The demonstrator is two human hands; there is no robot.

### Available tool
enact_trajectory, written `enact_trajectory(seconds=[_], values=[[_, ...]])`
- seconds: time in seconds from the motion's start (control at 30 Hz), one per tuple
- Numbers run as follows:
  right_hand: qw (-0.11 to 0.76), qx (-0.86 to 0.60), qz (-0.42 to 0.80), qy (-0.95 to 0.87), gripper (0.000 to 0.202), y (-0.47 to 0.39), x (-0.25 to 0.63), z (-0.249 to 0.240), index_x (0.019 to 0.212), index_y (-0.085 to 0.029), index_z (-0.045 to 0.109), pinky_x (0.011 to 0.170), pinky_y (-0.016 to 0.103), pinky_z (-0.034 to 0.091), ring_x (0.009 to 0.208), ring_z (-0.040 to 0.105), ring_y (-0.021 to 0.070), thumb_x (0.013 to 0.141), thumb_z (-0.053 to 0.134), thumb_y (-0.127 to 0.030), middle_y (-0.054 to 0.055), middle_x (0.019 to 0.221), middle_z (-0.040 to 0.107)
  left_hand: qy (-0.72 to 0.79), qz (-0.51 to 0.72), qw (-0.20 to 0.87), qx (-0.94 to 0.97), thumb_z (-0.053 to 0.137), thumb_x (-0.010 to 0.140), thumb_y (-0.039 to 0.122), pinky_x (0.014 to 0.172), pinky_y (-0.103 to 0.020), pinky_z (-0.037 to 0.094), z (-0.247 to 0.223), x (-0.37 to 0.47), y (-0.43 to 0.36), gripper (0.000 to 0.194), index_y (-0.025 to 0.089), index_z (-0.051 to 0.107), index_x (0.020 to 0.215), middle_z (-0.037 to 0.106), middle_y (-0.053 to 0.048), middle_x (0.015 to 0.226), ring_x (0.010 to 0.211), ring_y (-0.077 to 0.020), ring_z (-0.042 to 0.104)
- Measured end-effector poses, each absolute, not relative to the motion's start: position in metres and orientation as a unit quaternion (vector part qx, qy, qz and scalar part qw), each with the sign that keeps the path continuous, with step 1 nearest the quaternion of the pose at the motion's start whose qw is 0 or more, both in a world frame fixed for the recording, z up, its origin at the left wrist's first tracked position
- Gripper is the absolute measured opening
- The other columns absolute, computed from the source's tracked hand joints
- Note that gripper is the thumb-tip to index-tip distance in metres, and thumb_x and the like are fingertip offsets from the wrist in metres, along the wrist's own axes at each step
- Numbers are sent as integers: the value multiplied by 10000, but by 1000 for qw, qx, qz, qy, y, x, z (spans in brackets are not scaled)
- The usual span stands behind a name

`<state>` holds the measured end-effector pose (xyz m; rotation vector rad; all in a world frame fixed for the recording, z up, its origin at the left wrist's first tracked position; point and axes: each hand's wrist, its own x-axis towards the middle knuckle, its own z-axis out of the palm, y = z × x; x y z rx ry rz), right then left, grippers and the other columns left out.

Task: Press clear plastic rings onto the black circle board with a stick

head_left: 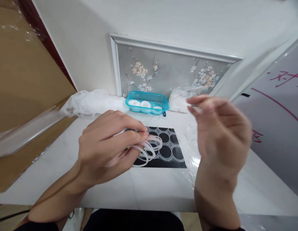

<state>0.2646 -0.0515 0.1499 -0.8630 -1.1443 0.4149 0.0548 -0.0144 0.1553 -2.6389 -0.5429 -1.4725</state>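
Right hand point(221, 131): thumb and finger nearly meeting, blurred; I cannot tell if anything is held. Left hand point(110, 141): pinching white rings point(160, 142) above black sheet point(165, 152).

A hand could slide between the left hand point(110, 141) and the right hand point(218, 128), over the black sheet point(165, 152), to the front of the blue basket point(149, 95). The pale thin rings point(152, 150) in the left hand poke into that gap. There is flat room on the white table point(139, 189) between the arms. Behind the basket, the framed flower picture point(173, 70) stops any reach. A white heap of rings point(93, 102) blocks the basket's left side; a plastic bag point(179, 100) blocks its right. Brown cardboard point(19, 80) walls off the left, and a whiteboard point(278, 102) the right.
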Motion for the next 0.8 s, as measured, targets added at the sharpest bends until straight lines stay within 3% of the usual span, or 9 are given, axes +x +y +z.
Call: enact_trajectory(seconds=[0.07, 0.17, 0.23, 0.3, 0.37, 0.43, 0.53, 0.8], values=[[821, -345, 213, -401, 212, -39, 287, 148, 712, -255, 595, 923, 369, 492, 962, 644, 175, 910, 595, -332, -4, 925, 646, -173, -486, 34, -856, 681, 824, 146, 666, -357, 531, 155, 55, -15, 171, 292, 600, 789, 709, 48, 829, 716, -172, 663], [832, -331, 296, -332, 167, -25, 312, 144, 727, -266, 579, 865, 359, 513, 959, 647, 174, 861, 607, -362, -14, 984, 657, -201, -504, 10, -840, 659, 856, 176, 676, -369, 526, 154, 57, -18, 153, 300, 610, 782, 716, 43, 828, 746, -195, 676], [769, -365, 350, -392, 57, -24, 311, 144, 858, -295, 629, 837, 354, 525, 962, 655, 183, 828, 652, -337, -11, 1027, 679, -223, -509, -2, -832, 642, 876, 192, 683, -373, 529, 153, 59, -20, 153, 306, 618, 776, 721, 40, 832, 761, -204, 680], [639, -402, 409, -512, 180, -30, 296, 144, 990, -308, 659, 804, 346, 538, 921, 669, 187, 820, 699, -350, 3, 1005, 704, -232, -507, -5, -830, 645, 881, 202, 688, -366, 539, 153, 59, -20, 148, 307, 629, 778, 724, 39, 838, 765, -200, 681], [488, -397, 465, -623, 213, -38, 275, 145, 1001, -276, 696, 776, 329, 546, 861, 673, 179, 813, 735, -368, 15, 937, 722, -231, -509, -7, -829, 652, 886, 224, 691, -357, 547, 152, 57, -17, 133, 308, 643, 783, 726, 39, 856, 776, -196, 685], [410, -357, 507, -669, 173, -46, 256, 145, 921, -235, 731, 776, 309, 548, 846, 670, 168, 815, 748, -370, 22, 895, 728, -228, -514, -7, -827, 657, 889, 247, 690, -350, 551, 151, 55, -13, 119, 314, 660, 791, 728, 39, 884, 790, -195, 691], [424, -294, 565, -643, 151, -49, 242, 146, 881, -213, 755, 811, 289, 550, 902, 672, 168, 822, 749, -352, 23, 895, 736, -227, -516, -5, -826, 691, 874, 257, 687, -330, 557, 150, 53, -7, 94, 322, 680, 807, 726, 46, 906, 801, -183, 693], [392, -227, 674, -583, 273, -46, 246, 142, 1166, -235, 712, 929, 306, 548, 1001, 713, 170, 898, 670, -266, 47, 1043, 766, -236, -527, 8, -817, 680, 895, 285, 689, -305, 555, 151, 55, -1, 144, 277, 681, 752, 737, 29, 855, 760, -172, 696]])
